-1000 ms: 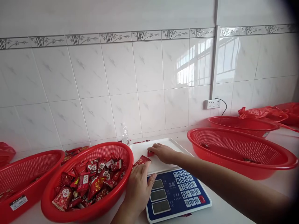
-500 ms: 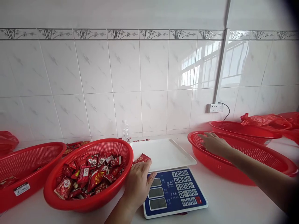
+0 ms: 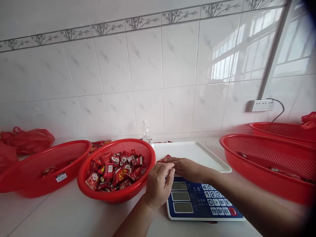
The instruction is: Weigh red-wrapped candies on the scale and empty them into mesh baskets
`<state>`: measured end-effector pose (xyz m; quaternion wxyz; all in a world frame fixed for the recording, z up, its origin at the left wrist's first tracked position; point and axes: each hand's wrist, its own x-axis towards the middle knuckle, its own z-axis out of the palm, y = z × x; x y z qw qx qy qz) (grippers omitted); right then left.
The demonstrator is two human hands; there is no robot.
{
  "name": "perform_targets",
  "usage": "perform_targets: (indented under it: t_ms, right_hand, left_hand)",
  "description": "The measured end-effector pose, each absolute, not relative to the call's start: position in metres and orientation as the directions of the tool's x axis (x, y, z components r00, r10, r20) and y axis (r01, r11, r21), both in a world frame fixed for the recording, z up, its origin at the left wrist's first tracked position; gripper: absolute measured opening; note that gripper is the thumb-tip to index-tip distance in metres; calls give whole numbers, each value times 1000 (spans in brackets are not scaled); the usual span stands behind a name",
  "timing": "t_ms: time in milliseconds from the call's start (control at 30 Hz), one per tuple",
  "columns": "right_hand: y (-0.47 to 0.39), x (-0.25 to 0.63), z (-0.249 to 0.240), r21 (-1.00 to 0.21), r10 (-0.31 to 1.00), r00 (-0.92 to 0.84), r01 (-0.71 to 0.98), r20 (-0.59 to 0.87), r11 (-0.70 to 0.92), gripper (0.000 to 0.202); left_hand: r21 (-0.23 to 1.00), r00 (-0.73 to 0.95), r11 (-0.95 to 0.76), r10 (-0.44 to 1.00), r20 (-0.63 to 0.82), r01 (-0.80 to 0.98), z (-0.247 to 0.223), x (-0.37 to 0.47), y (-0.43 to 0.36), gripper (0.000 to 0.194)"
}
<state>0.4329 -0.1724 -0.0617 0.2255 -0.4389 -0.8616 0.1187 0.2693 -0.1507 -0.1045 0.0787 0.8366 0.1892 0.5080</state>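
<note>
My left hand (image 3: 159,184) is closed around the near end of a red candy packet (image 3: 164,159), beside the left corner of the scale. My right hand (image 3: 189,168) reaches across the scale from the right, its fingers together and their tips meeting my left fingertips. What those right fingers hold, if anything, is hidden. Beneath my hands lies the blue-faced digital scale (image 3: 199,200) with its white tray (image 3: 187,151) behind. Left of my left hand stands a red basket (image 3: 84,184) heaped with small red candy packets (image 3: 120,168).
Another red basket (image 3: 74,148) with a few packets stands farther left, near red plastic bags (image 3: 34,140). On the right are a red basket (image 3: 232,158) with a few packets and one more red basket (image 3: 264,130). A clear bottle (image 3: 146,131) stands by the tiled wall.
My right hand has moved left from the right basket to meet my left hand over the scale. My left hand still holds the packet. The view has shifted and tilted.
</note>
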Motion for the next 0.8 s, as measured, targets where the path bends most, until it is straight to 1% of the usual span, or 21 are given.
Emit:
perform_targets:
  t_ms: [133, 233, 367, 433, 500, 567, 600, 633, 667, 700, 767, 800]
  right_hand:
    - [-167, 451, -82, -296, 888, -338, 854, 310, 428, 32]
    - [-171, 453, -91, -252, 883, -289, 883, 370, 395, 32]
    - [-180, 450, -99, -196, 782, -227, 893, 580, 404, 32]
    - [-184, 452, -104, -170, 714, -183, 904, 675, 392, 32]
    - [-187, 455, -108, -172, 658, -133, 909, 741, 378, 30]
    - [-191, 457, -110, -203, 609, -85, 899, 788, 388, 29]
    - [-193, 457, -109, -222, 588, -65, 888, 806, 402, 29]
    - [-195, 457, -108, -240, 571, -48, 876, 820, 419, 29]
    - [-196, 457, -106, -252, 555, -39, 863, 831, 438, 28]
    - [-198, 456, -104, -261, 543, -33, 851, 839, 455, 28]
    - [-200, 456, -101, -269, 522, -24, 837, 852, 476, 27]
    - [-200, 457, -100, -271, 515, -19, 833, 857, 482, 27]
  left_hand:
    - [320, 467, -923, 383, 797, 212, -107, 271, -152, 20]
    - [329, 493, -922, 388, 779, 206, -111, 275, -157, 22]
    - [336, 472, -917, 400, 786, 217, -101, 277, -165, 22]
    - [383, 430, -883, 467, 773, 271, -84, 272, -161, 19]
    - [457, 393, -814, 575, 717, 357, -63, 262, -146, 15]
    - [521, 426, -714, 699, 575, 468, -43, 247, -121, 14]
    - [531, 457, -652, 758, 466, 541, -35, 238, -107, 14]
    - [514, 483, -580, 814, 324, 632, -30, 231, -93, 15]
    - [461, 509, -514, 848, 146, 724, -28, 223, -81, 17]
    - [389, 534, -474, 843, -58, 790, -29, 217, -71, 20]
    - [299, 517, -442, 818, -253, 846, -36, 210, -59, 32]
    - [255, 505, -441, 805, -310, 860, -42, 208, -56, 41]
